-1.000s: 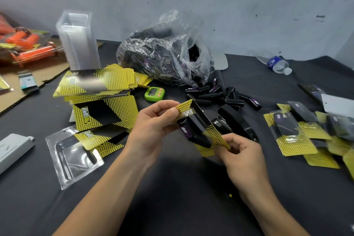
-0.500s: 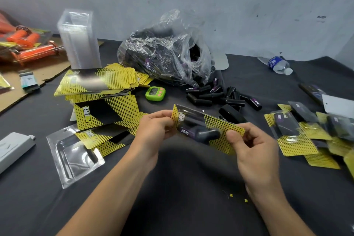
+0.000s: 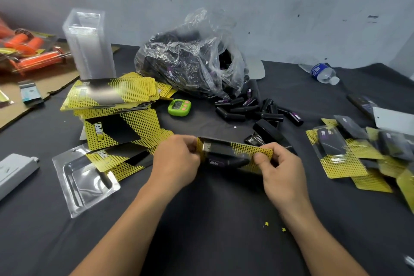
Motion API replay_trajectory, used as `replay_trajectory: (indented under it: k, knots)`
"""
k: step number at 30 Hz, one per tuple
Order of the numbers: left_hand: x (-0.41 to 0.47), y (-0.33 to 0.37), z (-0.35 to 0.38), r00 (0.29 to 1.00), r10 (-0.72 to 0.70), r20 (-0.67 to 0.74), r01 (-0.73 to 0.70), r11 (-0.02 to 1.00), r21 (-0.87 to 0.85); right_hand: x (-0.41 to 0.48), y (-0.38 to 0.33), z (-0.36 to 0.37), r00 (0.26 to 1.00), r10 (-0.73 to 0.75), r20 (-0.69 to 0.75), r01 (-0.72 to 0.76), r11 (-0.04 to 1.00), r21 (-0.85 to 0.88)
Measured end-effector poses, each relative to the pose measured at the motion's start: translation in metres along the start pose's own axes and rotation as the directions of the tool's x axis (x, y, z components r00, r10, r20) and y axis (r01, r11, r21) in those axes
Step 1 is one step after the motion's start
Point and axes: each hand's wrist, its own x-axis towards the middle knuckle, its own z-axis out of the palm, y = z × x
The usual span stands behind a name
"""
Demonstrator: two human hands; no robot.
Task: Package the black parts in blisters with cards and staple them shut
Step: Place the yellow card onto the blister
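Both my hands hold one blister pack [image 3: 230, 155] with a yellow-black card and a black part inside, lying crosswise over the table's middle. My left hand [image 3: 177, 163] pinches its left end; my right hand [image 3: 277, 168] pinches its right end. A black stapler [image 3: 266, 133] lies just behind the pack. Loose black parts [image 3: 248, 110] spill from a clear plastic bag [image 3: 190, 60]. Yellow-black cards [image 3: 112, 94] are stacked at the left, over an empty blister [image 3: 83, 177]. Filled packs [image 3: 349, 154] lie at the right.
A tall stack of clear blisters [image 3: 89, 45] stands at the back left. A green timer [image 3: 179, 107] sits beside the cards. A water bottle [image 3: 322, 73] lies at the back right. Orange items [image 3: 31, 51] rest on cardboard at far left. A grey box [image 3: 13, 172] sits at the left edge.
The pack has turned from steeply tilted to nearly level between my hands and has come lower. My right hand moved from under it to its right end.
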Motion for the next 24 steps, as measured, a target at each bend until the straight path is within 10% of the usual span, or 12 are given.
replay_trajectory:
  k: [4,7,14,18,24]
  knots:
    - [0.004,0.001,0.003,0.989,-0.063,0.133,0.101,0.947,-0.304,-0.002,0.001,-0.002,0.999,0.051,0.014,-0.052,0.996,0.078]
    - [0.005,0.006,0.001,0.968,-0.114,0.225,0.236,0.724,-0.648,-0.003,-0.001,-0.004,0.985,0.160,0.069,-0.174,0.943,0.284]
    - [0.006,0.009,-0.006,0.922,-0.174,0.345,0.384,0.513,-0.768,-0.001,0.000,-0.007,0.922,0.331,0.198,-0.386,0.775,0.500]
    - [0.005,0.012,-0.004,0.891,-0.100,0.442,0.453,0.226,-0.862,-0.003,-0.002,0.000,0.897,0.378,0.228,-0.430,0.630,0.646]
    - [-0.012,0.020,0.014,0.857,0.057,0.512,0.421,0.495,-0.760,-0.014,-0.006,0.014,0.955,0.260,0.145,-0.298,0.824,0.481]
